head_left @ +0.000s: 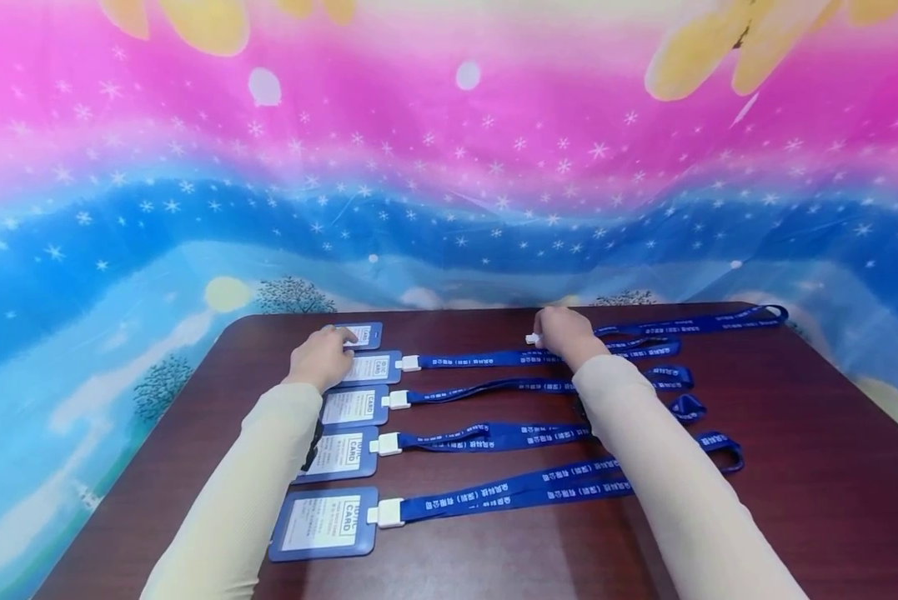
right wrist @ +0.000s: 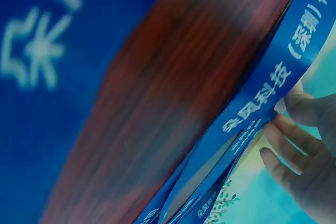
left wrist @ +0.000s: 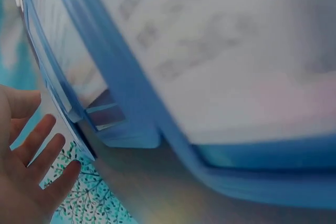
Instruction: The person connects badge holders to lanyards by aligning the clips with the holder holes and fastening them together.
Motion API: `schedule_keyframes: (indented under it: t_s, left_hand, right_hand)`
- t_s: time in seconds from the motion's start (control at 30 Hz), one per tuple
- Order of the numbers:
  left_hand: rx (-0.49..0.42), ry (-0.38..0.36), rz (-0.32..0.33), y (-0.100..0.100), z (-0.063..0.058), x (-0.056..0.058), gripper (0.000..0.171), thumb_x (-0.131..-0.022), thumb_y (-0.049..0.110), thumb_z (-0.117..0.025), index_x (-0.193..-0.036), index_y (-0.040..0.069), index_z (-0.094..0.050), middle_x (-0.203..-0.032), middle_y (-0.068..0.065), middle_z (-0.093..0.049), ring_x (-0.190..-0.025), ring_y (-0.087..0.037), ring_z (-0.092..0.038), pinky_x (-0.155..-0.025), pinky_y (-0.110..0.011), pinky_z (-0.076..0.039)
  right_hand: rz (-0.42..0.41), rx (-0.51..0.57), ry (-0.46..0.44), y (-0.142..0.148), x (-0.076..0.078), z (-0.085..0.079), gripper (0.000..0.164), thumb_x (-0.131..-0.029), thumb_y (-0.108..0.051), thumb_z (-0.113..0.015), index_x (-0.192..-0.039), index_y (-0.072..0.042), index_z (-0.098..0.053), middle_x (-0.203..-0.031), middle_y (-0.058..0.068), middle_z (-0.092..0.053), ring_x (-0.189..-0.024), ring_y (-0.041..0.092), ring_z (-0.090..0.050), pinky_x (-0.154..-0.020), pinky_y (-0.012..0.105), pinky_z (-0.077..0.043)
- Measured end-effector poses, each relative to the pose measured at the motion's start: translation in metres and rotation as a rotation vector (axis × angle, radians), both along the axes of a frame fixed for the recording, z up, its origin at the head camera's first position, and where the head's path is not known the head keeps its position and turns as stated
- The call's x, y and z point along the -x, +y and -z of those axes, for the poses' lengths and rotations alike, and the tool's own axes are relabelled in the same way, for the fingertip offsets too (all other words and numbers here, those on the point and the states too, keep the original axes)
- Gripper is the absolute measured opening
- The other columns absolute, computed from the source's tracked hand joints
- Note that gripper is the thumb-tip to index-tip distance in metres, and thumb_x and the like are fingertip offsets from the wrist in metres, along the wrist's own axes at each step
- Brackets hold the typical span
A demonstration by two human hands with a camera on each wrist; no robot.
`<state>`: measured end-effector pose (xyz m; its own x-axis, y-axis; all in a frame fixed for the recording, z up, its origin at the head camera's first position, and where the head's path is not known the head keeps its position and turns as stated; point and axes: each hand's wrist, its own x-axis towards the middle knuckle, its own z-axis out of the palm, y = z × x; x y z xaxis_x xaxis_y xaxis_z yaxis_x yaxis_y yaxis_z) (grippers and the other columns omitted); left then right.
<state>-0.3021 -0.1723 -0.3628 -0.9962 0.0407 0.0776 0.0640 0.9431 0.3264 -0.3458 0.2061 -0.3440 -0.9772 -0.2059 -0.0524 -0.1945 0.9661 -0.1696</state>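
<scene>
Five-row layout aside, the farthest badge holder [head_left: 371, 336] lies near the table's back edge, with no clip attached to it. My left hand [head_left: 319, 358] is at its left end, fingers extended over or beside it; exact contact is hard to see. In the left wrist view the fingers of that hand [left wrist: 37, 166] look spread and relaxed beside the blue holder edges. Farther right, my right hand [head_left: 564, 333] pinches the white clip [head_left: 533, 339] of a blue lanyard [head_left: 719, 322], which trails right along the back. The right wrist view shows thumb and fingers at that clip [right wrist: 280, 106].
Several more blue badge holders [head_left: 324, 523] line up toward the front, each joined by a white clip [head_left: 390, 512] to a blue lanyard [head_left: 479, 493] stretched rightward. The brown table [head_left: 456, 558] meets a colourful backdrop cloth [head_left: 433, 200] behind.
</scene>
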Motion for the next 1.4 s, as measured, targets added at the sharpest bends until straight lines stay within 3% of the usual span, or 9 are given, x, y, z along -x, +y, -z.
schedule_keyframes:
  t_s: [0.2, 0.47, 0.63, 0.73, 0.93, 1.27, 1.4]
  left_hand:
    - [-0.017, -0.019, -0.044, -0.004, -0.003, 0.009, 0.040, -0.100, 0.017, -0.054, -0.139, 0.008, -0.053, -0.143, -0.022, -0.044, -0.127, -0.040, -0.043, -0.099, -0.062, -0.040]
    - [0.023, -0.055, -0.063, -0.005, -0.001, 0.014, 0.046, -0.103, 0.022, -0.050, -0.146, 0.007, -0.046, -0.148, -0.024, -0.037, -0.134, -0.044, -0.035, -0.104, -0.064, -0.035]
    - [-0.017, -0.142, -0.082, -0.004, 0.005, 0.016, 0.052, -0.103, 0.026, -0.048, -0.152, 0.009, -0.038, -0.154, -0.025, -0.029, -0.138, -0.047, -0.028, -0.106, -0.066, -0.030]
    - [-0.037, -0.187, -0.071, 0.001, 0.005, 0.017, 0.054, -0.104, 0.028, -0.047, -0.153, 0.010, -0.036, -0.155, -0.025, -0.026, -0.139, -0.048, -0.026, -0.106, -0.067, -0.029]
    - [-0.002, -0.199, -0.038, 0.013, -0.001, 0.022, 0.053, -0.103, 0.029, -0.049, -0.152, 0.011, -0.039, -0.154, -0.025, -0.030, -0.138, -0.046, -0.029, -0.107, -0.066, -0.028]
    - [0.000, -0.225, 0.010, 0.042, -0.009, 0.034, 0.052, -0.101, 0.032, -0.056, -0.148, 0.011, -0.045, -0.154, -0.023, -0.030, -0.139, -0.045, -0.029, -0.107, -0.065, -0.030]
    - [0.003, -0.219, 0.010, 0.050, -0.009, 0.038, 0.050, -0.100, 0.032, -0.059, -0.143, 0.009, -0.049, -0.149, -0.022, -0.038, -0.134, -0.044, -0.038, -0.104, -0.062, -0.036]
  right_hand:
    - [-0.011, -0.044, 0.036, -0.009, 0.003, 0.003, 0.003, -0.090, -0.007, -0.070, -0.093, -0.005, -0.072, -0.094, 0.010, -0.070, -0.080, 0.025, -0.064, -0.070, 0.043, -0.054]
    - [0.041, -0.036, 0.029, -0.022, 0.004, 0.003, 0.004, -0.090, -0.006, -0.070, -0.090, -0.007, -0.074, -0.096, 0.010, -0.071, -0.077, 0.023, -0.065, -0.067, 0.042, -0.055]
    - [0.058, -0.027, -0.021, -0.024, 0.005, 0.005, 0.002, -0.087, -0.009, -0.075, -0.086, -0.009, -0.073, -0.095, 0.008, -0.070, -0.077, 0.023, -0.064, -0.068, 0.042, -0.055]
    - [0.062, -0.008, -0.037, -0.020, 0.005, 0.004, 0.008, -0.086, -0.010, -0.077, -0.093, -0.008, -0.074, -0.100, 0.009, -0.070, -0.083, 0.025, -0.063, -0.074, 0.043, -0.054]
    - [0.031, 0.020, -0.048, -0.012, 0.006, -0.003, 0.016, -0.086, -0.011, -0.077, -0.101, -0.005, -0.072, -0.109, 0.011, -0.067, -0.092, 0.026, -0.060, -0.083, 0.044, -0.052]
    - [0.018, 0.035, -0.078, 0.001, 0.004, -0.010, 0.010, -0.090, -0.011, -0.075, -0.098, -0.007, -0.071, -0.106, 0.010, -0.065, -0.087, 0.026, -0.057, -0.081, 0.044, -0.050]
    - [0.014, 0.051, -0.076, 0.003, 0.006, -0.008, 0.009, -0.089, -0.011, -0.075, -0.097, -0.007, -0.072, -0.105, 0.010, -0.066, -0.087, 0.027, -0.057, -0.081, 0.044, -0.050]
